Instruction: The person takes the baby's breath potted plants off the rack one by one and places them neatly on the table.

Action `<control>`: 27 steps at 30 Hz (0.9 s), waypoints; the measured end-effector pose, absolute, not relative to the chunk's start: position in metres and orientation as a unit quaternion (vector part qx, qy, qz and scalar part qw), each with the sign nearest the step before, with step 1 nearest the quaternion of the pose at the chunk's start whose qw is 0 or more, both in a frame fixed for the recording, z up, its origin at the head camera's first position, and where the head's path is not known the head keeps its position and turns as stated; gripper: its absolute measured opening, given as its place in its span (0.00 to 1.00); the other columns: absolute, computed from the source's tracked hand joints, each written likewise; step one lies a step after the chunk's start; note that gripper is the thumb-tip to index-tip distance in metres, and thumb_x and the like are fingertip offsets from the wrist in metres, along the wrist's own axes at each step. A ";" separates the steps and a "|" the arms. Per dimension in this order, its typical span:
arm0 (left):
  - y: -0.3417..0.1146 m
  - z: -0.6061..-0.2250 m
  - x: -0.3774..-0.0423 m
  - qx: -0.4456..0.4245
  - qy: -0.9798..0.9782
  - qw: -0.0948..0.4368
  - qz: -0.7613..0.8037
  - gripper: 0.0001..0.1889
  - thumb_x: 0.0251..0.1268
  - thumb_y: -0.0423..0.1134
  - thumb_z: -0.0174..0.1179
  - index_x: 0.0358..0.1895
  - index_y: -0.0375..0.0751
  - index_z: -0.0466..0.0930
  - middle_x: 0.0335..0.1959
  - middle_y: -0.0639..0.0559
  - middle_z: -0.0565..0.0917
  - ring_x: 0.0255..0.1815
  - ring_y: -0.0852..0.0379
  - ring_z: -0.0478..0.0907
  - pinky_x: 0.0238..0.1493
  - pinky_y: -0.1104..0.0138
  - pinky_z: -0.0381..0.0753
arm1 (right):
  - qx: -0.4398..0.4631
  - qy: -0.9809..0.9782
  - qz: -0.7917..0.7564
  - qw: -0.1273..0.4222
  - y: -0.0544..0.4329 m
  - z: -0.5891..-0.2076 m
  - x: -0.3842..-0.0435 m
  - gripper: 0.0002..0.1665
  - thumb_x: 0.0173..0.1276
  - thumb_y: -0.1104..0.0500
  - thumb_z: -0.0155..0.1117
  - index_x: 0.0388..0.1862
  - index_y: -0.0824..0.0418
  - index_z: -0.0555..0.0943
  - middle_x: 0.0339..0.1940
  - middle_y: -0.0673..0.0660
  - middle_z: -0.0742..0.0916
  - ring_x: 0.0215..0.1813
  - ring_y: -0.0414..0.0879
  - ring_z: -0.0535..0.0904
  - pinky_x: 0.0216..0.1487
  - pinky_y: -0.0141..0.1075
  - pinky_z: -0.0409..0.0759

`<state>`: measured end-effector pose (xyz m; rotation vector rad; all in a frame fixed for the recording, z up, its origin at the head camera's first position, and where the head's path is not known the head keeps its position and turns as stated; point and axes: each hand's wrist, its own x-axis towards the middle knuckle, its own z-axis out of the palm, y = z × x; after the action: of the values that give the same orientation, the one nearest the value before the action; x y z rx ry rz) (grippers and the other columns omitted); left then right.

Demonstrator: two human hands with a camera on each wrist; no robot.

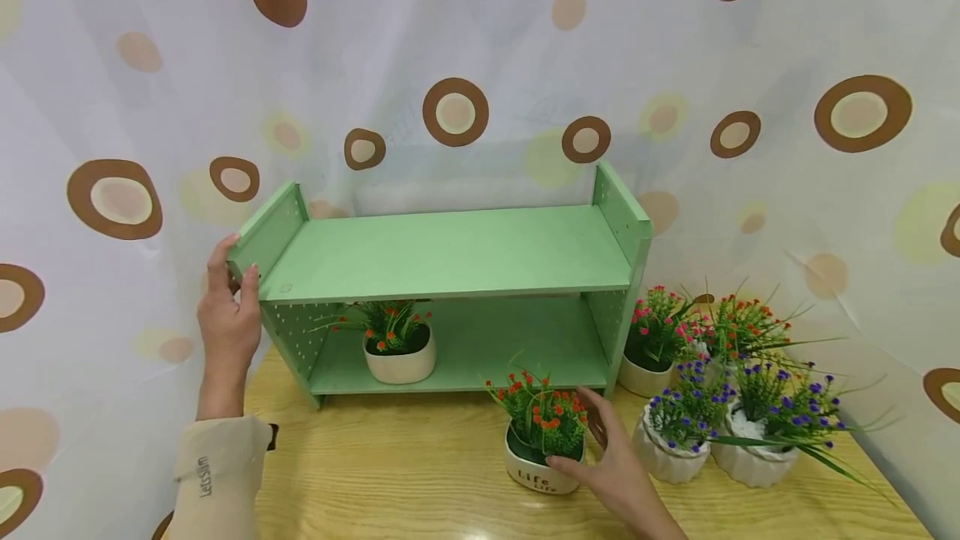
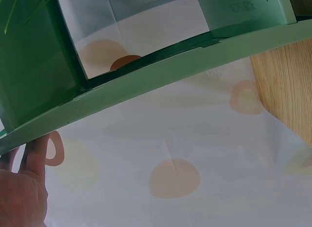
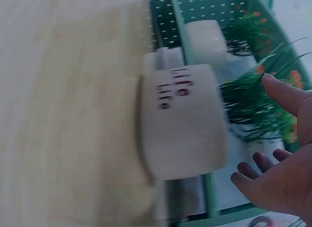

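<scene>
A green two-tier shelf stands on the table. My left hand grips the front edge of its left side panel, with the thumb on the near side and fingers around the outside. In the left wrist view, fingers of that hand meet the green panel. On the table before the shelf sits a white pot lettered "Life" with orange-red flowers. My right hand is beside it, thumb near the rim. The right wrist view shows this hand with fingers spread around the foliage side of the pot.
Another white pot with orange-red flowers stands on the lower shelf, left side. Right of the shelf are several more potted flowers, including a pink one and purple ones in fluted pots. A dotted curtain hangs behind the wooden table.
</scene>
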<state>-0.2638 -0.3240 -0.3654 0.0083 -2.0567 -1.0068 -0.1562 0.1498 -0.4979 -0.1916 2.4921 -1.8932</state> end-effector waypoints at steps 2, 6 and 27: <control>-0.324 -0.365 -0.264 0.007 -0.819 0.412 -0.400 0.25 0.83 0.44 0.50 0.78 0.62 0.63 0.68 0.32 0.75 0.60 0.31 0.79 0.54 0.39 0.74 | -0.088 0.795 -0.599 -0.032 0.150 -0.484 -0.153 0.56 0.60 0.59 0.81 0.81 0.57 0.58 0.81 0.64 0.66 0.82 0.65 0.59 0.80 0.44 0.63; -0.323 -0.363 -0.263 0.015 -0.822 0.411 -0.394 0.25 0.83 0.45 0.50 0.78 0.64 0.62 0.68 0.34 0.76 0.60 0.33 0.80 0.52 0.48 0.74 | -0.147 0.804 -0.565 -0.108 0.154 -0.448 -0.151 0.53 0.59 0.60 0.81 0.80 0.54 0.63 0.77 0.60 0.73 0.78 0.56 0.67 0.70 0.18 0.64; -0.324 -0.365 -0.263 0.011 -0.821 0.414 -0.393 0.25 0.83 0.44 0.51 0.78 0.64 0.63 0.66 0.35 0.77 0.58 0.36 0.80 0.48 0.70 0.69 | -0.292 0.676 -0.593 -0.325 0.203 -0.314 -0.197 0.35 0.64 0.83 0.62 0.70 0.67 0.75 0.66 0.55 0.82 0.72 0.44 0.75 0.74 0.31 0.69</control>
<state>-0.2631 -0.3238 -0.3654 0.0266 -2.0624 -0.9887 -0.1965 0.2030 -0.3138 -1.1729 2.7191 -2.3863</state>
